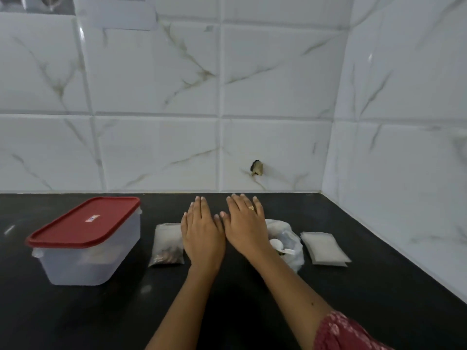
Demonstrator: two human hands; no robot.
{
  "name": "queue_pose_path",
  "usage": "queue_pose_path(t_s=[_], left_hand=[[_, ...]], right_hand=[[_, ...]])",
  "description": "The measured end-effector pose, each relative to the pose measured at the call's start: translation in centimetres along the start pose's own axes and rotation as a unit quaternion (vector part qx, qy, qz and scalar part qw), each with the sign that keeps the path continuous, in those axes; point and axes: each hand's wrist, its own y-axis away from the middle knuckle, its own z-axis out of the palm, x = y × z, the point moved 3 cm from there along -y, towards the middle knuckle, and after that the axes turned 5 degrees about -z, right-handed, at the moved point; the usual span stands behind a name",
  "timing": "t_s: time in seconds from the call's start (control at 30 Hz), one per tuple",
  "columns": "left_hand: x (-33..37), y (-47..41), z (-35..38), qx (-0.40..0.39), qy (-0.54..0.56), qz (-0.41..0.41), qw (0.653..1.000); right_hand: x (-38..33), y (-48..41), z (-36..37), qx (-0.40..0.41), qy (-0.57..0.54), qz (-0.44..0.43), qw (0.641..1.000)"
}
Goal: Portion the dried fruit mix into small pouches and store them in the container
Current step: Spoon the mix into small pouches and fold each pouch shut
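- Two hands are lying flat, palms down, side by side on the black counter [252, 311]: the left hand [202, 236] and the right hand [246, 223], fingers stretched out and gripping nothing.
- A ring [251, 207] is showing on the right hand.
- One filled pouch [166, 246] is lying just left of the left hand, with brown pieces showing at its near end.
- The bag of dried fruit mix [290, 246] is sitting partly hidden behind the right wrist, a white scoop [279, 245] resting in it.
- A stack of empty pouches [324, 247] is lying just right of the bag.
- The clear container [88, 258] is standing at far left, its red lid [83, 223] on.
- A patterned red sleeve [348, 332] is showing at the lower right.
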Motion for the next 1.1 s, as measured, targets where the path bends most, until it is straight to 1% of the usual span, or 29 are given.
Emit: queue_pose_path(t_s=[0.3, 0.43, 0.53, 0.63, 0.7, 0.77, 0.83, 0.93, 1.1], left_hand=[[9.6, 2.9, 3.1, -0.069, 0.022, 0.084, 0.994], [13.4, 4.4, 5.3, -0.111, 0.024, 0.122, 0.986], [15.5, 5.2, 6.9, -0.138, -0.002, 0.148, 0.979], [16.4, 5.8, 8.5, -0.179, -0.057, 0.161, 0.969], [16.6, 6.4, 9.5, -0.200, -0.122, 0.186, 0.954], [16.5, 7.0, 10.1, -0.207, -0.188, 0.212, 0.937], [16.3, 7.4, 10.4, -0.209, -0.228, 0.220, 0.925], [16.4, 7.6, 10.7, -0.219, -0.239, 0.215, 0.921], [16.5, 7.5, 10.9, -0.214, -0.217, 0.202, 0.931]], right_hand=[[8.8, 3.4, -5.4, 0.001, 0.046, 0.067, 0.997], [12.9, 5.3, -6.6, -0.012, 0.045, 0.110, 0.993], [15.6, 6.6, -6.5, -0.033, 0.031, 0.143, 0.989], [17.6, 7.6, -5.9, -0.052, 0.014, 0.178, 0.983], [18.6, 8.1, -5.5, -0.066, 0.003, 0.205, 0.976], [19.3, 8.4, -5.0, -0.087, 0.002, 0.234, 0.968], [19.8, 8.7, -4.5, -0.104, -0.003, 0.261, 0.960], [20.3, 8.8, -3.7, -0.108, -0.035, 0.297, 0.948], [20.8, 8.6, -2.9, -0.090, -0.073, 0.329, 0.937]])
